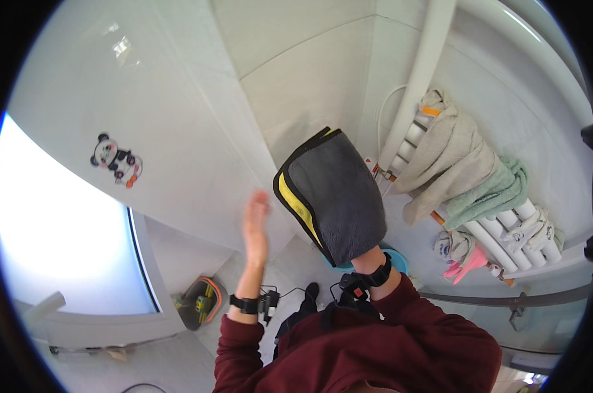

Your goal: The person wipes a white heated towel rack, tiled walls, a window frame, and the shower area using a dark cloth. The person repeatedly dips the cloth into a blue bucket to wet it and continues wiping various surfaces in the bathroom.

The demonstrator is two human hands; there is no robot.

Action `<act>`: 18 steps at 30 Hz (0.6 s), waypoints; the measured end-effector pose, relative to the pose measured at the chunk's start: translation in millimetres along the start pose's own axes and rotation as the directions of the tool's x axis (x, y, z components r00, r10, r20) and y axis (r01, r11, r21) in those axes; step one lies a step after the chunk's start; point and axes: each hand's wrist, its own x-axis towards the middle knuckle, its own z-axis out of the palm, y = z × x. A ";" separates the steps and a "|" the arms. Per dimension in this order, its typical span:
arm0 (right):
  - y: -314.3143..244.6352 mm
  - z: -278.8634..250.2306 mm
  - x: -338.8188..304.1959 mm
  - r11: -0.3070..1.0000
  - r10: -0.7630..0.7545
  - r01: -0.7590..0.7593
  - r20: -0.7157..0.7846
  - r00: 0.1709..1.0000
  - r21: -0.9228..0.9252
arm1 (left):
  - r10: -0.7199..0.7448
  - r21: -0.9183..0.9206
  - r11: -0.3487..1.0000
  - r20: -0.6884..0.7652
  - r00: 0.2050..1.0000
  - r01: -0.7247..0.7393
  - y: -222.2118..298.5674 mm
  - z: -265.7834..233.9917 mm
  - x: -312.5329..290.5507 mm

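A thick dark grey towel [339,190] with a black border and a yellow underside is folded up in front of the pale wall. My right hand [367,261] holds it from below. Only the wrist end of that hand shows, as the cloth hides its fingers. To the left of the towel, my left hand [256,226] is raised with its fingers stretched out. It looks slightly blurred, touches nothing and holds nothing. Each wrist wears a black strap with a small device on it.
A white towel-rail radiator [411,98] at the right carries a beige towel [457,157], a green towel [489,193] and smaller cloths. Partly behind my right arm is a blue basin [396,261]. A dark bin [201,304] stands at lower left, near a frosted window [67,236].
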 end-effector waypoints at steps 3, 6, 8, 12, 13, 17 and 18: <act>31.9 -21.3 -35.7 0.999 -0.039 0.032 -0.305 0.952 -0.026 | -0.527 0.063 0.847 0.236 0.816 0.529 -54.6 21.9 -64.8; 54.7 -29.7 -57.8 0.998 -0.032 0.000 -0.495 0.868 -0.064 | -0.571 -0.381 0.684 0.250 0.782 0.622 -80.5 45.9 -110.1; 64.8 -30.3 -62.7 0.996 -0.020 -0.033 -0.576 0.817 -0.082 | -0.535 -0.655 0.507 0.270 0.800 0.560 -84.2 47.0 -117.9; 80.1 -29.0 -48.5 0.989 -0.010 -0.091 -0.669 0.744 -0.116 | -0.599 -0.782 0.342 0.246 0.762 0.521 -81.3 38.0 -117.1; 83.7 -27.4 -43.7 0.985 -0.017 -0.106 -0.686 0.727 -0.136 | -0.572 -0.806 0.338 0.234 0.786 0.485 -80.7 36.0 -118.3; 82.2 -27.0 -17.4 0.945 -0.137 -0.131 -0.731 0.669 -0.298 | -0.470 -0.886 0.324 0.152 0.869 0.331 -75.8 31.4 -123.3; 79.2 -27.7 -13.4 0.920 -0.189 -0.142 -0.730 0.656 -0.366 | -0.449 -0.880 0.342 0.155 0.880 0.330 -72.5 26.5 -120.7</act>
